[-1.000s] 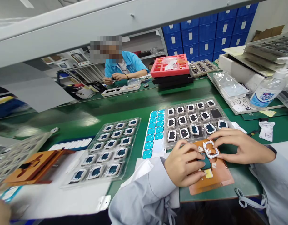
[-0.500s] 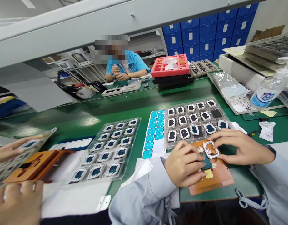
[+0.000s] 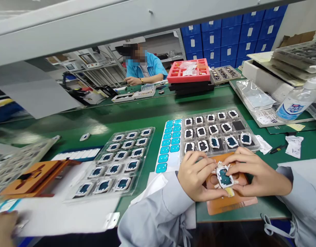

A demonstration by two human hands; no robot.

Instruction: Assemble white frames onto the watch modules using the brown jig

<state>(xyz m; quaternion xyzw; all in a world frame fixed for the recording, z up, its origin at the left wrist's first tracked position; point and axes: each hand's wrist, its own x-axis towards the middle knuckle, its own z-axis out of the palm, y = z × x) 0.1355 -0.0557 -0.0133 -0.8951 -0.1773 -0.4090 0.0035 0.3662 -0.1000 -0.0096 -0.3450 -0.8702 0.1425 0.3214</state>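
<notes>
A small white frame (image 3: 219, 179) sits around a teal plate (image 3: 226, 179) over an orange fixture (image 3: 233, 202). My left hand (image 3: 197, 175) grips the frame's left side, with the thumb near a yellow tab (image 3: 230, 192) at the lower edge. From the other side, my right hand (image 3: 258, 175) pinches the frame's right edge, fingertips on top and thumb below. Just beyond my hands lies a clear tray (image 3: 217, 152) of similar white frames. Beside it is a sheet of teal stickers (image 3: 168, 151).
Another clear tray (image 3: 140, 171) of frames stands left, near an orange block fixture (image 3: 36, 175). A co-worker's blurred hand (image 3: 5, 226) is at the lower left. Across the bench sits a person in blue (image 3: 155, 65). A pump bottle (image 3: 295, 101) stands right.
The white frame has moved left and down onto the teal plate. My right hand came with it, and my left fingers shifted to its side. The co-worker's hands at left pulled back.
</notes>
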